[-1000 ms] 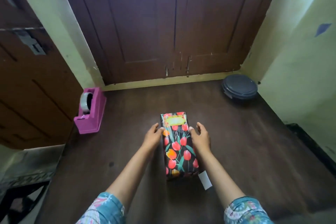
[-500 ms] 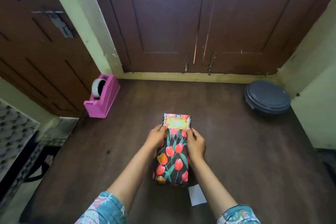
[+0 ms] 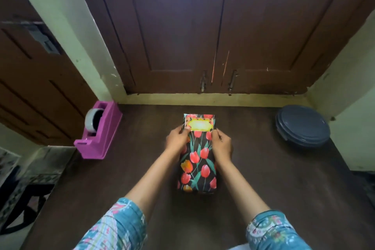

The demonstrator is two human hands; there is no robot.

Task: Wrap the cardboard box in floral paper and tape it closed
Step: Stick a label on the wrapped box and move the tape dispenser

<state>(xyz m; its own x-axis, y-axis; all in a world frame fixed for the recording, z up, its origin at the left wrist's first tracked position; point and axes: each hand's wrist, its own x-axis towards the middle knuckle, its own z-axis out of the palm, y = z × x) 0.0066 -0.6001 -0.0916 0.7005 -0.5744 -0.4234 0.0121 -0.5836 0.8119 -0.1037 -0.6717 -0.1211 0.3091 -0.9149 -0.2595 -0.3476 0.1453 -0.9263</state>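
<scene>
Cardboard box (image 3: 195, 154), covered in floral paper (image 3: 204, 171), lay lengthwise mid-surface (image 3: 263, 180), gripped near far end. Left hand (image 3: 177, 141) fingers (image 3: 183, 131) curled round left edge; right hand (image 3: 222, 145) fingers (image 3: 215, 134) curled round right edge, both just below yellow label (image 3: 199, 125) on top face. Pink tape dispenser (image 3: 102, 134) with tape roll (image 3: 91, 121) stood well apart at left rear edge. Dark round lid (image 3: 302, 126) sat far right by wall. Brown doors (image 3: 203, 26) behind.
</scene>
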